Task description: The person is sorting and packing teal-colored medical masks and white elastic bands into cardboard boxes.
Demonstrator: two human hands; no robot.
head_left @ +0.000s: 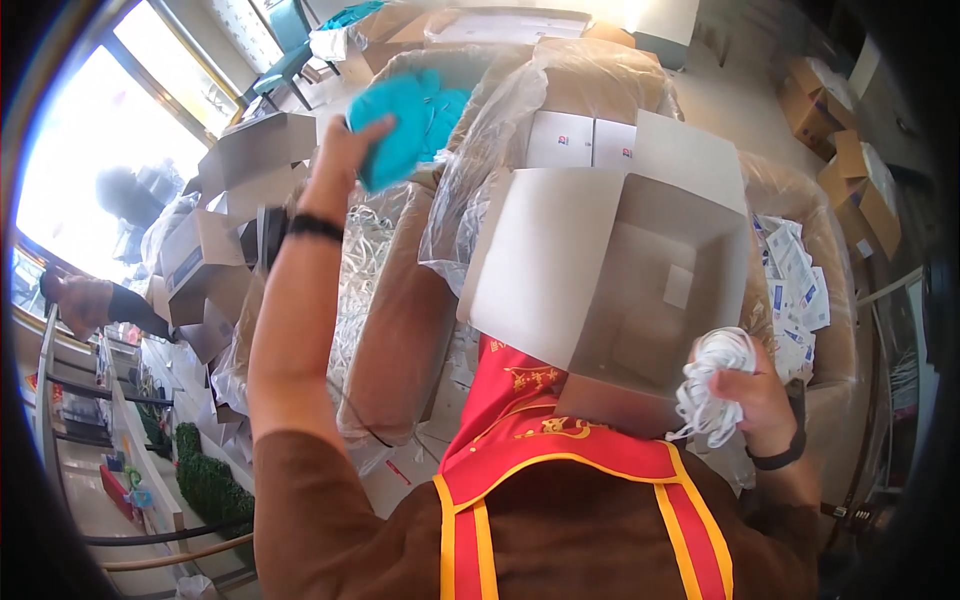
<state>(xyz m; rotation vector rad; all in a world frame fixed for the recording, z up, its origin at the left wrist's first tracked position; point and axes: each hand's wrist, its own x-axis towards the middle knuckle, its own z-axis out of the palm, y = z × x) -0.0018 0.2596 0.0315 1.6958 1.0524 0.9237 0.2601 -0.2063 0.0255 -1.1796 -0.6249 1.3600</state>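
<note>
Fingers of the left hand (345, 150) were closed on a teal cloth bundle (415, 120) at eleven o'clock; soft and light, it was judged easily pinched anywhere. A white cord coil (712, 385), springy, was clenched by the right hand (755, 395) at four o'clock, beside an open white carton (620, 260).

- A makeshift packing room, seemingly set up in a hotel or office lounge.
- Open brown cardboard cartons (850, 170) stand stacked along the right side and at the back.
- Clear plastic bags (520, 110) line large cartons; one holds coiled white cables (360, 260), another small white packets (795, 280).
- Folded white gift boxes (250, 150) pile up at left, and one open white box (620, 270) sits in the middle.
- A tall bright window (90, 150), a teal chair (285, 45) and a green hedge-like planter (210, 485) suggest a lounge rather than a warehouse.
</note>
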